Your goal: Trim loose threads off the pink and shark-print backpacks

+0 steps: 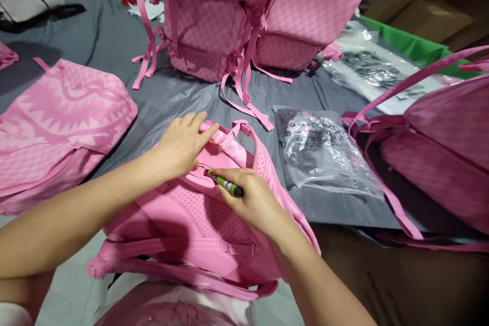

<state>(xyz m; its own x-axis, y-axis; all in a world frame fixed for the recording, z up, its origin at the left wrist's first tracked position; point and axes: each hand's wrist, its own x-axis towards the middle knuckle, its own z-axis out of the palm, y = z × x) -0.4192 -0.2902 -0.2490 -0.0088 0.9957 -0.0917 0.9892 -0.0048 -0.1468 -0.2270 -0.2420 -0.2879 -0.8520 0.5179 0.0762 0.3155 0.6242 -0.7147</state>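
Observation:
A pink backpack (198,224) lies back side up in front of me, its perforated padding and straps showing. My left hand (183,145) rests on its top edge next to the carry loop (240,127), fingers together and pressing down on the fabric. My right hand (248,198) sits on the upper back panel, pinching a green marker with a black cap (226,184), whose tip points left toward my left hand.
More pink backpacks surround me: one flat at left (61,122), a stack at the back (214,15), another at right (446,147). A clear plastic bag with printed items (324,153) lies on the grey sheet (99,35). Cardboard boxes (431,10) stand at the far right.

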